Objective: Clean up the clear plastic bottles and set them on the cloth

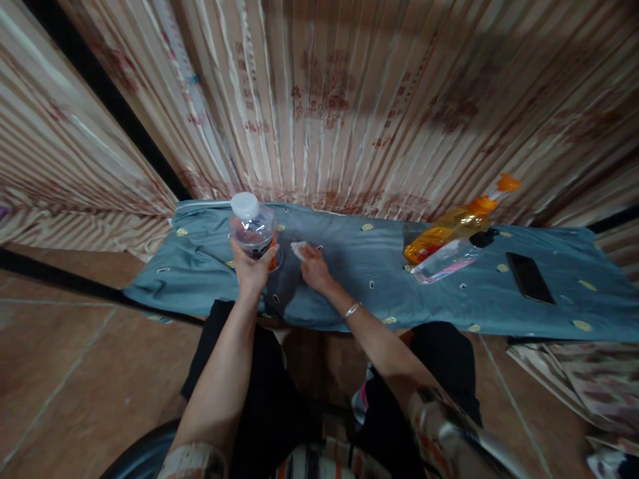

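Note:
A clear plastic bottle (253, 226) with a white cap and an orange and black label stands on the blue cloth at the left. My left hand (251, 266) is wrapped around its near side, thumb on the label. Just right of the bottle, my right hand (314, 267) pinches a small wad of white tissue (298, 250) close above or against the cloth; I cannot tell which. A silver bangle circles my right wrist.
A blue patterned cloth (349, 266) covers the narrow table. To the right lie a yellow bottle with an orange pump top (449, 229), a clear bottle with a black cap (444, 263) and a black phone (530, 277). A striped curtain (339, 106) hangs behind.

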Available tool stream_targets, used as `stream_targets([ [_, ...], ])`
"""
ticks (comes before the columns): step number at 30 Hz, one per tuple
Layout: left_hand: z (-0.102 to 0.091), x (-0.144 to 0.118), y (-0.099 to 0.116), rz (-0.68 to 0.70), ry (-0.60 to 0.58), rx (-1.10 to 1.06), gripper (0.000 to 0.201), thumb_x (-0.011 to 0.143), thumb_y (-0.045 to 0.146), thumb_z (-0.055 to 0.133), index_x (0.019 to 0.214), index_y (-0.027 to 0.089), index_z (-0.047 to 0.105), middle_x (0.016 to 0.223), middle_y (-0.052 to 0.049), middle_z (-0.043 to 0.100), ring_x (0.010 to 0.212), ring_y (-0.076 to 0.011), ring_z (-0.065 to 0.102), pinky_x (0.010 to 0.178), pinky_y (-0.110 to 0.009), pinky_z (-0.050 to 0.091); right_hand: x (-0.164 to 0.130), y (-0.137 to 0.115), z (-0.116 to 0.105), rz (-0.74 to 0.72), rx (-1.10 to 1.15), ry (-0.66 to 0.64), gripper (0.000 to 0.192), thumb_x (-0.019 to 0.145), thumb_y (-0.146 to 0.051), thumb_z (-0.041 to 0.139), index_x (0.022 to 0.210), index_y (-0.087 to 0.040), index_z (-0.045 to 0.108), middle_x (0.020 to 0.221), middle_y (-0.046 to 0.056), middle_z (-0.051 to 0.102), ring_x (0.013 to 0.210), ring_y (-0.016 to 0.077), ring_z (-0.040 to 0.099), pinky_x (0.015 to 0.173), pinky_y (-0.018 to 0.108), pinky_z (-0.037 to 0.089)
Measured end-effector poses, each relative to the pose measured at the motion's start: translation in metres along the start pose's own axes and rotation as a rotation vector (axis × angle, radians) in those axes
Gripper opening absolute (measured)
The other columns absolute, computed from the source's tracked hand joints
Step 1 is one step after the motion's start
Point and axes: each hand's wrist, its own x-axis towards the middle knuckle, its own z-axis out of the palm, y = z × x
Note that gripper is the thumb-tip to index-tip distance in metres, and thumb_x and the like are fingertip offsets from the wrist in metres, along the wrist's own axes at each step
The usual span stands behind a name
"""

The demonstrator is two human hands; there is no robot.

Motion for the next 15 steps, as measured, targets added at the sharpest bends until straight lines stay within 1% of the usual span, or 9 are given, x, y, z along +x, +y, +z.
stream_targets([
  [2, -0.001, 0.001, 0.002, -0.003, 0.030, -0.008, 0.084, 0.066, 0.033, 0.089, 0.135, 0.019, 0.044, 0.136, -0.016, 0.060, 0.125, -0.0291, 0.063, 0.112, -0.045, 0.046, -0.030, -0.013, 0.009, -0.252, -0.006, -0.208, 0.049, 0.084, -0.004, 0.050, 0.130, -0.012, 0.066, 0.146, 0.017, 0.062, 0.136, 0.0235, 0.056, 0.121, 0.042, 0.041],
  [3, -0.001, 0.002, 0.004, -0.007, 0.043, -0.019, 0.083, 0.066, 0.033, 0.089, 0.134, 0.018, 0.044, 0.136, -0.017, 0.060, 0.125, -0.0291, 0.063, 0.113, -0.044, 0.046, -0.047, -0.016, 0.007, -0.340, 0.003, -0.281, 0.050, 0.085, -0.004, 0.048, 0.130, -0.012, 0.066, 0.146, 0.017, 0.062, 0.137, 0.0231, 0.056, 0.121, 0.043, 0.041],
  [5, 0.002, 0.001, 0.007, -0.015, 0.038, -0.035, 0.080, 0.066, 0.035, 0.089, 0.132, 0.018, 0.047, 0.134, -0.017, 0.062, 0.123, -0.0290, 0.064, 0.112, -0.044, 0.046, -0.081, -0.013, -0.006, -0.442, 0.055, -0.369, 0.049, 0.086, -0.005, 0.046, 0.130, -0.013, 0.067, 0.144, 0.016, 0.064, 0.136, 0.0219, 0.057, 0.120, 0.042, 0.043],
  [7, 0.007, -0.002, 0.010, -0.032, 0.018, -0.048, 0.079, 0.065, 0.037, 0.090, 0.130, 0.018, 0.049, 0.131, -0.016, 0.064, 0.120, -0.0289, 0.066, 0.109, -0.044, 0.048, -0.108, -0.001, -0.030, -0.449, 0.114, -0.414, 0.047, 0.085, -0.007, 0.047, 0.125, -0.017, 0.070, 0.140, 0.012, 0.068, 0.134, 0.0211, 0.060, 0.117, 0.043, 0.046],
  [9, 0.012, -0.005, 0.012, -0.049, -0.010, -0.059, 0.079, 0.064, 0.037, 0.090, 0.129, 0.018, 0.050, 0.130, -0.016, 0.065, 0.117, -0.0287, 0.067, 0.107, -0.044, 0.050, -0.123, 0.019, -0.062, -0.355, 0.159, -0.419, 0.045, 0.084, -0.008, 0.048, 0.117, -0.024, 0.074, 0.133, 0.006, 0.073, 0.126, 0.0195, 0.066, 0.113, 0.041, 0.050],
  [10, 0.016, -0.006, 0.013, -0.056, -0.024, -0.063, 0.078, 0.064, 0.037, 0.089, 0.129, 0.017, 0.050, 0.129, -0.016, 0.065, 0.116, -0.0287, 0.067, 0.106, -0.044, 0.051, -0.126, 0.031, -0.078, -0.284, 0.176, -0.403, 0.043, 0.083, -0.009, 0.048, 0.113, -0.025, 0.076, 0.128, 0.004, 0.075, 0.121, 0.0196, 0.069, 0.109, 0.040, 0.052],
  [11, 0.019, -0.008, 0.013, -0.062, -0.038, -0.066, 0.077, 0.064, 0.037, 0.089, 0.127, 0.017, 0.050, 0.128, -0.016, 0.066, 0.116, -0.0288, 0.068, 0.106, -0.045, 0.051, -0.126, 0.043, -0.095, -0.201, 0.182, -0.349, 0.041, 0.084, -0.011, 0.049, 0.111, -0.025, 0.076, 0.123, 0.004, 0.077, 0.117, 0.0205, 0.071, 0.106, 0.040, 0.054],
  [13, 0.024, -0.010, 0.013, -0.072, -0.064, -0.064, 0.075, 0.063, 0.036, 0.089, 0.124, 0.017, 0.051, 0.125, -0.015, 0.067, 0.114, -0.0291, 0.069, 0.104, -0.045, 0.052, -0.118, 0.070, -0.124, -0.042, 0.117, -0.114, 0.042, 0.087, -0.014, 0.047, 0.115, -0.024, 0.075, 0.122, 0.005, 0.077, 0.117, 0.0235, 0.071, 0.106, 0.044, 0.055],
  [15, 0.029, -0.012, 0.012, -0.079, -0.084, -0.054, 0.074, 0.062, 0.036, 0.089, 0.123, 0.018, 0.051, 0.123, -0.014, 0.068, 0.113, -0.0292, 0.069, 0.104, -0.046, 0.052, -0.108, 0.093, -0.144, 0.100, -0.064, 0.123, 0.043, 0.089, -0.014, 0.044, 0.119, -0.022, 0.073, 0.122, 0.010, 0.076, 0.121, 0.0270, 0.068, 0.111, 0.049, 0.051],
])
